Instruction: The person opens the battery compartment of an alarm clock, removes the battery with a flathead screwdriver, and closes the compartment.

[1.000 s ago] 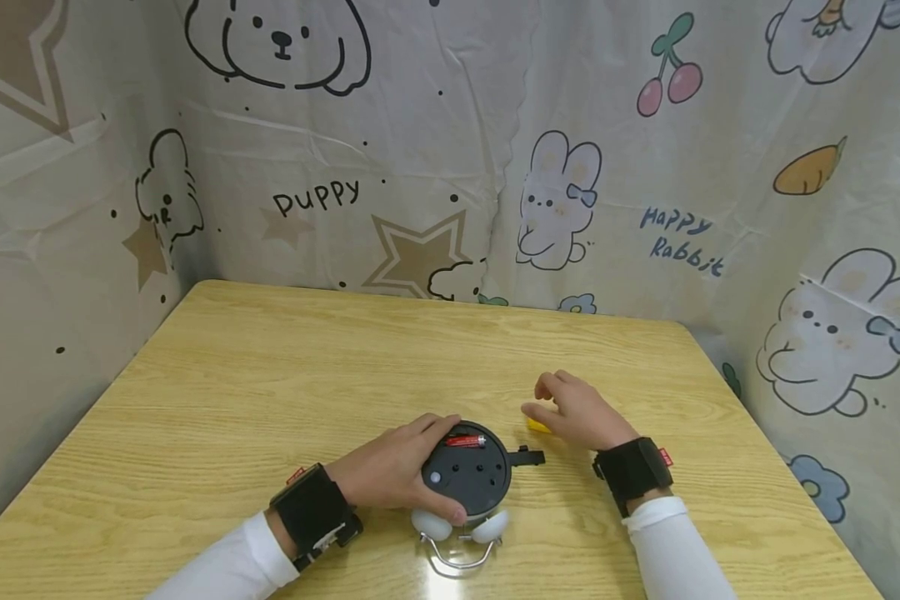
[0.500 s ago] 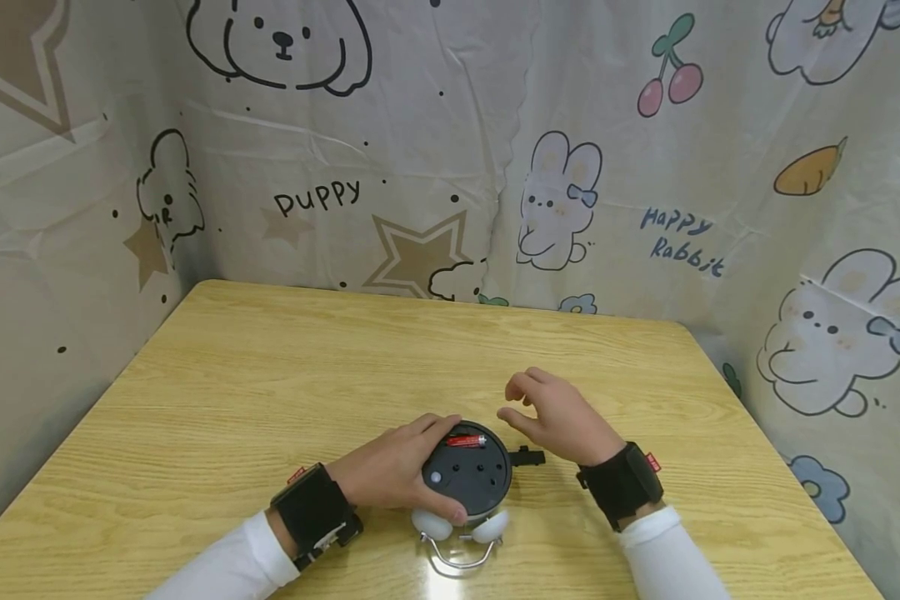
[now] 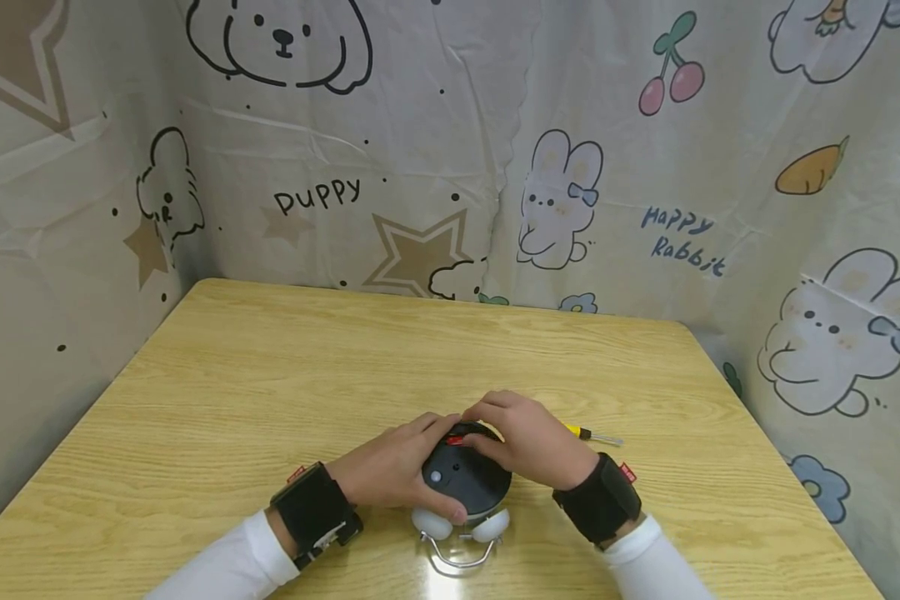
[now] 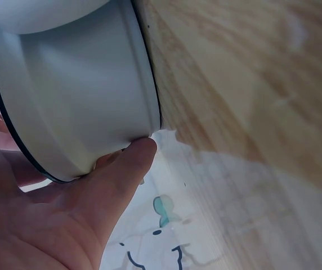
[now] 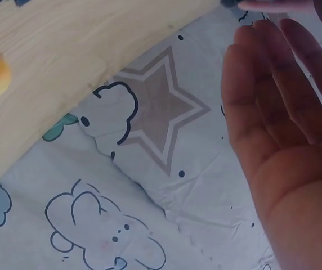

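Observation:
A round clock with a black back (image 3: 468, 479) lies face down on the table. My left hand (image 3: 390, 467) grips its left side, fingers at the far rim and thumb at the near edge. In the left wrist view the clock's pale casing (image 4: 82, 90) is within the hand (image 4: 65, 219). A red battery (image 3: 455, 440) shows in the clock's back. Over the clock's right part is my right hand (image 3: 536, 442), its thumb and index finger at the battery; whether they pinch it is unclear. The right wrist view shows loosely bent fingers on that hand (image 5: 290, 152).
A screwdriver with a yellow handle (image 3: 574, 430) lies on the table (image 3: 307, 358) to the right of the right hand. The clock's white bells (image 3: 490, 527) and wire handle (image 3: 461, 565) point toward the near edge. A printed curtain (image 3: 420, 125) stands behind the table.
My right hand has moved left from beside the yellow handle to the clock's back, uncovering the screwdriver and hiding the black tab. The left hand and clock have stayed in place.

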Demonstrator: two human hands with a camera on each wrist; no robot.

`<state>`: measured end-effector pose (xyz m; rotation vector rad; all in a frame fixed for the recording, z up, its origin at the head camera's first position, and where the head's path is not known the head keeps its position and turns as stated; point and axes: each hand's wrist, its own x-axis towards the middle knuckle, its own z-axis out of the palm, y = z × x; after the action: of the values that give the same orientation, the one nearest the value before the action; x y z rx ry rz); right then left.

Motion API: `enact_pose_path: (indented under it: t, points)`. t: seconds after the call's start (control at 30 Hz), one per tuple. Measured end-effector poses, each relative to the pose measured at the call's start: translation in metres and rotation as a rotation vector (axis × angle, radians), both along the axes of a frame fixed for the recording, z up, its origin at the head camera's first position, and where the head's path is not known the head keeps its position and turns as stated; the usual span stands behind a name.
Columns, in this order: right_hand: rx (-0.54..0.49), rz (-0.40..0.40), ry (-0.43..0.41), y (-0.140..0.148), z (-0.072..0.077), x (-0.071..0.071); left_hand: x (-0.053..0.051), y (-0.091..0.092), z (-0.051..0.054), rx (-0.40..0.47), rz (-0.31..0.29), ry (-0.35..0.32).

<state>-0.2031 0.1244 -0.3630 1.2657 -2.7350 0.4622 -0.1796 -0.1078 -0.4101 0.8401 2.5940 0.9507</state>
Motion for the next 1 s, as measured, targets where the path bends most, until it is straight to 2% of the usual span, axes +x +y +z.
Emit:
enact_pose_path:
  t: [0.4,1.0]
  points:
    - [0.055,0.093,0.070,-0.011,-0.011,0.002,-0.001,0.000,-0.001,0.018,-0.012,0.016]
    - [0.074,0.081,0.073,-0.009,-0.012,0.000,-0.001,0.000,-0.001,0.004,-0.013,0.026]
